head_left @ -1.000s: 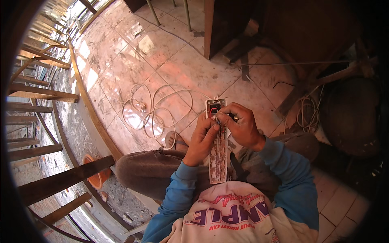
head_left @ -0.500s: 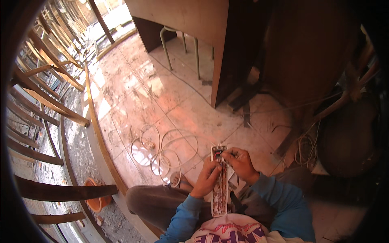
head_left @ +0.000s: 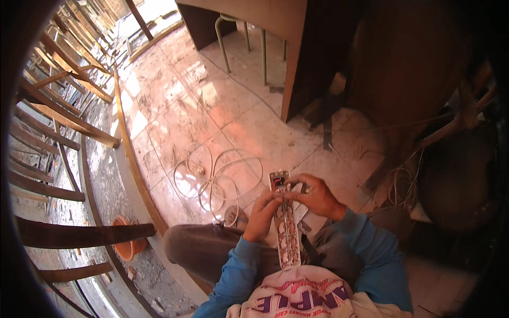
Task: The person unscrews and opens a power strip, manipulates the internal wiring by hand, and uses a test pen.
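An opened power strip point(head_left: 288, 241), a long white casing with its inner metal strips and pale parts exposed, lies lengthwise in front of me above my lap. Its far end holds a dark compartment with short red and black wires. My left hand point(head_left: 261, 216) is closed on the strip's left edge, with thumb and fingertips over the upper part. From the right, my right hand point(head_left: 318, 197) is closed just below the wires, its thumb meeting my left fingertips. Whatever small piece may be between the right fingers is hidden.
A looped white cable point(head_left: 212, 180) lies on the dusty tiled floor ahead. A wooden desk point(head_left: 294, 69) with a metal-legged stool point(head_left: 263, 58) stands beyond. Wooden slats point(head_left: 90, 233) and an orange pot point(head_left: 129, 248) line the left; a coiled cable point(head_left: 401, 185) sits right.
The view has shifted slightly. The power strip's far end now leans more to the left, and my right thumb has come across the strip toward my left fingertips.
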Motion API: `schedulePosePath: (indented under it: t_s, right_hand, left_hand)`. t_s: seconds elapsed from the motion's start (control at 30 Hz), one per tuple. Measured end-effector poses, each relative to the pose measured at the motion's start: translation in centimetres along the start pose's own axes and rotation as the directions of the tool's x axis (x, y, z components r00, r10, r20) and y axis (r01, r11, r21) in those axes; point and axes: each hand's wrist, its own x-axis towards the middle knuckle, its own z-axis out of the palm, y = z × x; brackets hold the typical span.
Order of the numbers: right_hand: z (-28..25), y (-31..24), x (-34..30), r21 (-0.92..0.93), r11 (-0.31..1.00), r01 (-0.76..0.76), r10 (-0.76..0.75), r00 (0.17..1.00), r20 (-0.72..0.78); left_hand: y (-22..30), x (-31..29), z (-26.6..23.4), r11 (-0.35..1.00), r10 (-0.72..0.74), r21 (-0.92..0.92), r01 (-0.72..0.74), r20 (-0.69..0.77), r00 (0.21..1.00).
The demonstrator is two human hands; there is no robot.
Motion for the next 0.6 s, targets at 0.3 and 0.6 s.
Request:
schedulePosePath:
  t_s: [0.3,0.6]
  right_hand:
    - [-1.7,0.4,-0.2,-0.072,0.995,-0.066,0.068,0.997,0.023]
    - [-3.3,2.0,0.6,-0.127,0.991,-0.044,0.060,0.990,0.124]
  left_hand:
    - [1.4,-0.2,1.2,0.986,-0.070,-0.150,0.072,0.019,0.997]
    - [0.6,0.4,1.0,0.984,-0.127,-0.120,0.131,0.038,0.991]
